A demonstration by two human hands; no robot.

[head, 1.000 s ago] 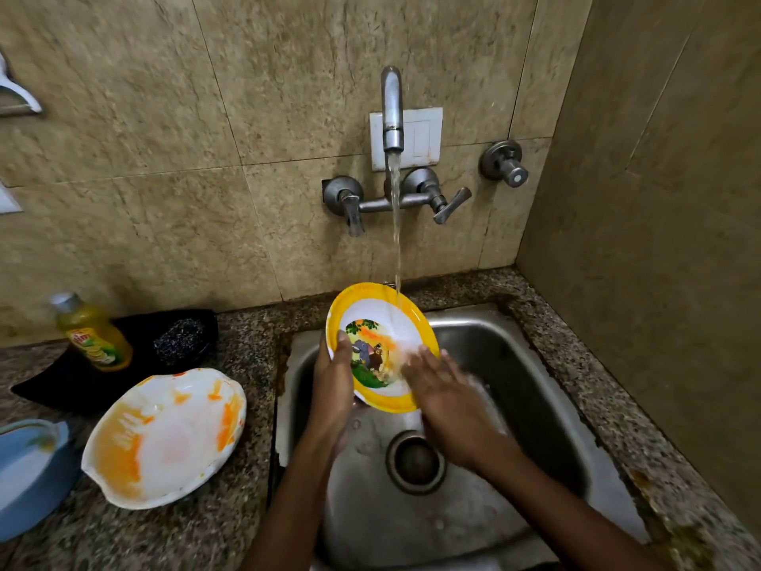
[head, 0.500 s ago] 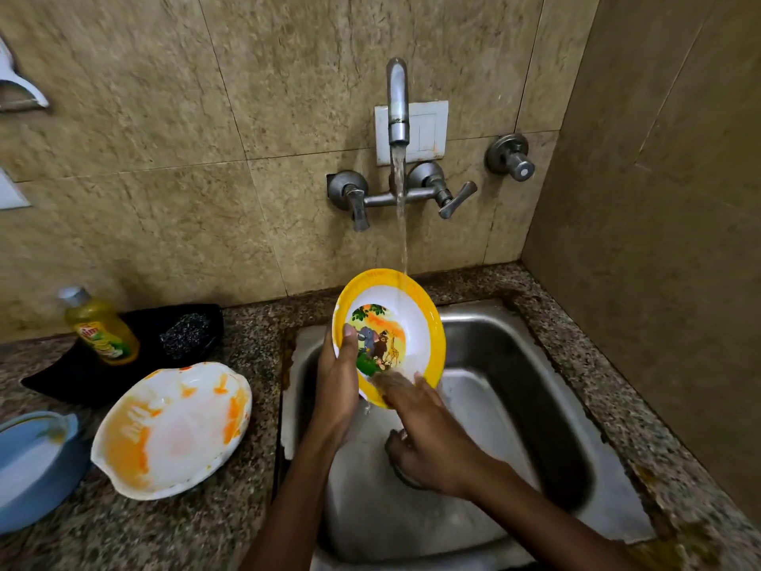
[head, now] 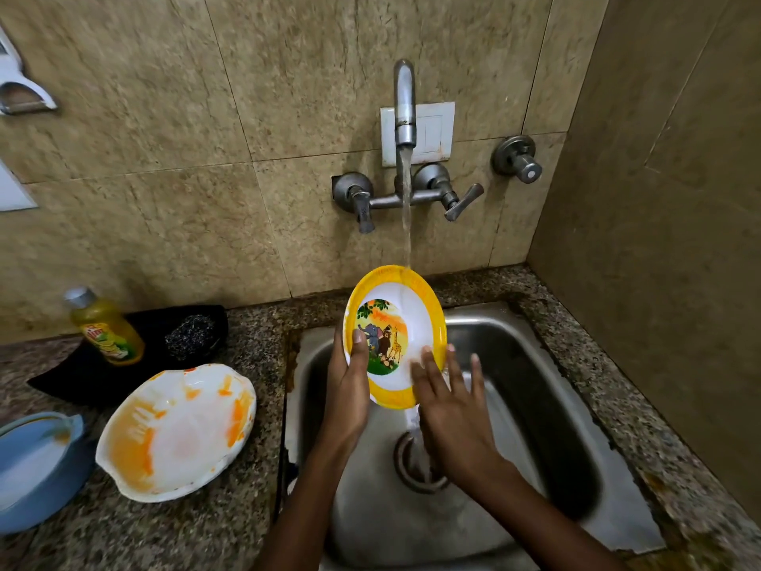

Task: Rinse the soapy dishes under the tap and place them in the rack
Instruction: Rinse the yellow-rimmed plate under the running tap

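Note:
A yellow-rimmed plate (head: 412,319) with a cartoon animal picture is tilted upright over the steel sink (head: 535,405). Water from the wall tap (head: 404,105) runs onto its top rim and streams off its lower edge. My left hand (head: 350,389) grips the plate's left edge, thumb lying on the face. My right hand (head: 449,401) has straight, spread fingers, with fingertips touching the plate's lower right face. On the counter to the left lies a white bowl (head: 177,430) smeared with orange. No rack is in view.
A blue dish (head: 37,467) sits at the far left edge. Behind the white bowl, a yellow dish-soap bottle (head: 107,327) and a steel scrubber (head: 191,337) rest on a black tray. A separate valve (head: 519,158) juts from the wall right of the tap. The sink drain (head: 407,463) is below my right hand.
My right hand rose from the plate's lower edge and its fingers spread over the lower right face. The plate stays tilted under the stream in my left hand.

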